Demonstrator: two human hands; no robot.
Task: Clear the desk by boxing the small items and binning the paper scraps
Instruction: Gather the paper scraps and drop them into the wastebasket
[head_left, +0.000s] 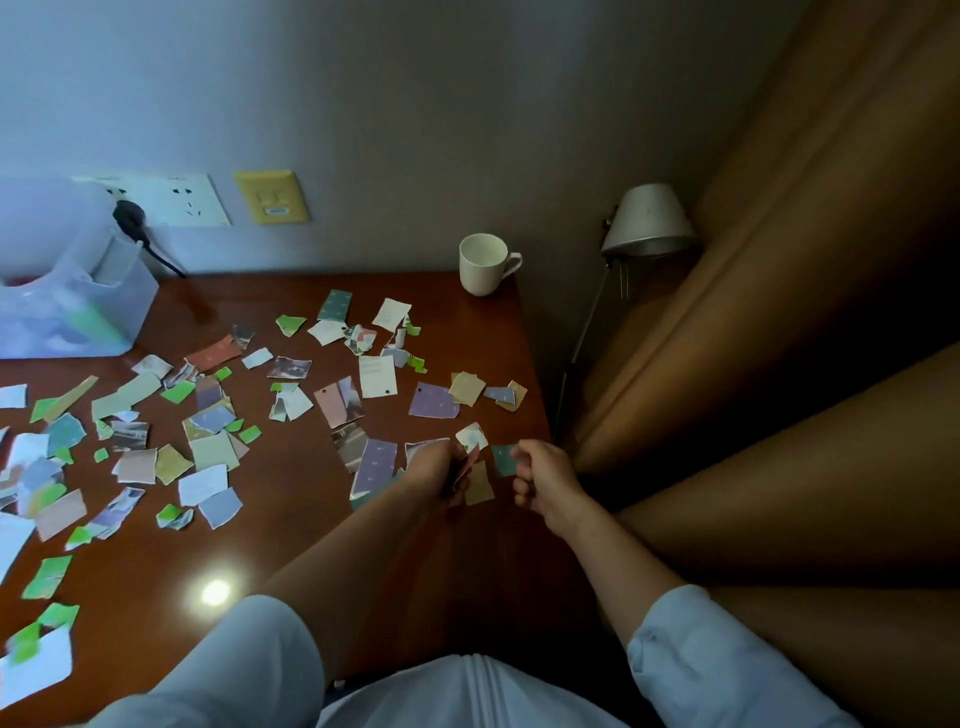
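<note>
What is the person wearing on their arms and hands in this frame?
Both arms are in pale, bluish-white fabric, with the left sleeve and right sleeve pushed up near the elbows and the forearms bare. The left hand and right hand are bare, with no gloves, watch or rings visible.

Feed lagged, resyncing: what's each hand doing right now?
Left hand: grip closed on a few paper scraps.
Right hand: fingers curled at a teal scrap; cannot tell if it is pinched.

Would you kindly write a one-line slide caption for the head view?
Left hand holds paper scraps; right hand pinches a teal scrap on the littered desk.
</note>
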